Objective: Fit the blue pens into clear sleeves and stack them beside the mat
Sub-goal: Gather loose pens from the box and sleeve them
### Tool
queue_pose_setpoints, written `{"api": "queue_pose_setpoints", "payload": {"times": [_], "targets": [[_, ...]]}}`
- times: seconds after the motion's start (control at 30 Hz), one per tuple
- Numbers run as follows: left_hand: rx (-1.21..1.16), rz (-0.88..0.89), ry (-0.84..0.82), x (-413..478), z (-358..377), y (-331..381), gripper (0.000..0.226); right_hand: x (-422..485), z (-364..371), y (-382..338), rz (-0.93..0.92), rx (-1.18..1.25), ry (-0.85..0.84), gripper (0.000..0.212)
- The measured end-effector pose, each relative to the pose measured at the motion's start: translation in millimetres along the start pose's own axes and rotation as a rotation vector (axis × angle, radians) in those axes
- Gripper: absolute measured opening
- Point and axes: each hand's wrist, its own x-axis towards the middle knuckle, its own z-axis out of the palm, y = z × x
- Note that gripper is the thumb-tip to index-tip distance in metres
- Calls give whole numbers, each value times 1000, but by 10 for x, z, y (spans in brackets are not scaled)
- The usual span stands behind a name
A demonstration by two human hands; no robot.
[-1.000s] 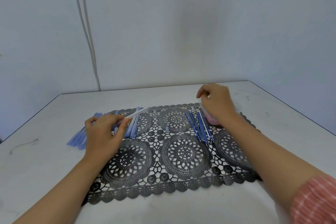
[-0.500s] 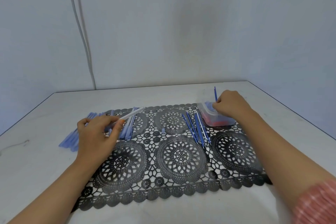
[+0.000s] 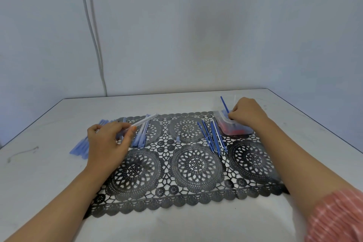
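Tabletop [image 3: 49, 173] carries a black lace mat [image 3: 196, 165]. Left hand [image 3: 107, 143] pinches a clear sleeve [image 3: 145, 120] above the mat's far-left part, while right hand [image 3: 246, 113] grips a tilted blue pen [image 3: 224, 104] at a clear tub [image 3: 235, 130] on the far-right corner. Loose pens [image 3: 213, 137] lie right of centre, and sleeved pens [image 3: 80, 147] pile beside the mat's left edge.

White table [image 3: 39, 182], clear tub [image 3: 241, 134] (red bits inside), cables [image 3: 104, 84] down grey wall [image 3: 216, 25]

pens [image 3: 213, 137] lie on mat [image 3: 176, 165], left of container [image 3: 233, 126].

Head-worn view, forward-down over mat [image 3: 196, 165]
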Motion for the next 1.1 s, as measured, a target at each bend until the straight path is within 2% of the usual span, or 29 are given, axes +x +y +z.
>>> {"api": "queue_pose_setpoints", "payload": {"times": [0.27, 0.37, 0.43, 0.53, 0.63, 0.7, 0.8, 0.87, 0.93, 1.1], "targets": [[-14, -19, -20, -4, -4, 19, 37, 42, 43, 10, 31, 30, -12, 41], [-15, -23, -19, -7, 3, 7, 38, 65, 58, 19, 16, 69, 19, 19], [-13, -22, -19, -7, 4, -3, 37, 66, 72, 23, 1, 151, 111, 4], [-14, -14, -26, -6, 9, -6, 35, 52, 74, 23, -36, 311, 310, 21], [-17, -8, -28, -6, 17, 6, 34, -30, -22, -84, -129, 439, 415, 26], [-26, -13, -33, -10, 23, 5, 34, -76, -80, -188, -170, 550, 418, 26], [-38, -14, -53, -13, 30, -11, 32, -135, -95, -367, -237, 779, 322, 34], [-61, -23, -78, -17, 35, -16, 27, -182, -53, -472, -348, 715, 311, 40], [-72, -18, -101, -22, 41, -23, 25, -264, 7, -554, -472, 581, 329, 33], [-11, -1, -136, -23, 54, -41, 32, -370, 378, -597, -835, 2, 535, 14]]}}
